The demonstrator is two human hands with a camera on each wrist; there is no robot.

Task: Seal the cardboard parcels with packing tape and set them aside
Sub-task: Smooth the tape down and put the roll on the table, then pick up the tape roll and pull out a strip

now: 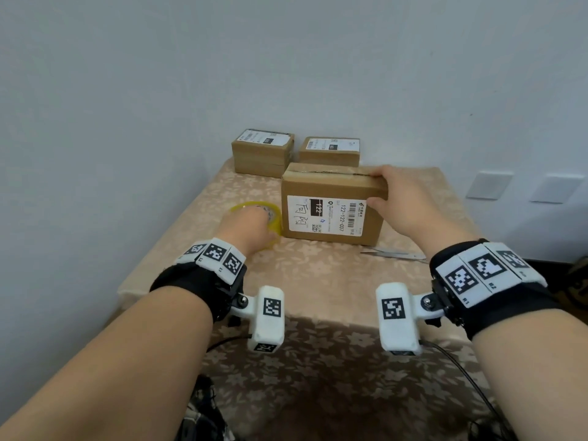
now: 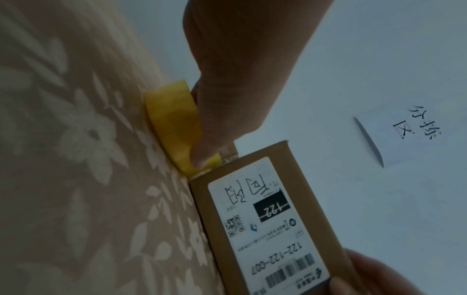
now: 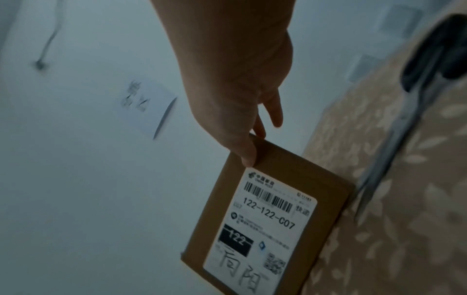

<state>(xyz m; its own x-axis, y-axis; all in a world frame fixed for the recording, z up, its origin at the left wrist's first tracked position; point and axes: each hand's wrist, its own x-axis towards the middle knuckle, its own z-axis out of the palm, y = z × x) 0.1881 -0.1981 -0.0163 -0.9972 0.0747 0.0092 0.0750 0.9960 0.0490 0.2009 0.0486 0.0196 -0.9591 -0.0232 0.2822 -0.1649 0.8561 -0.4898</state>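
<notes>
A brown cardboard parcel [image 1: 331, 211] stands mid-table, its white shipping label facing me and a taped seam along its top. My right hand [image 1: 378, 189] grips its top right corner, thumb [image 3: 246, 155] on the labelled front and fingers over the top. Just left of the parcel [image 2: 265, 219] a yellow roll of packing tape [image 1: 275, 218] lies on the cloth. My left hand [image 1: 254, 224] holds the roll, thumb [image 2: 202, 153] pressed on the outer band of the tape roll [image 2: 171, 123]; the other fingers are hidden.
Two more labelled parcels [image 1: 262, 151] [image 1: 329, 151] stand at the table's far edge against the wall. Scissors [image 1: 394, 253] lie on the floral tablecloth [image 1: 318, 281] just right of the front parcel. A handwritten paper note [image 2: 399, 135] hangs on the wall.
</notes>
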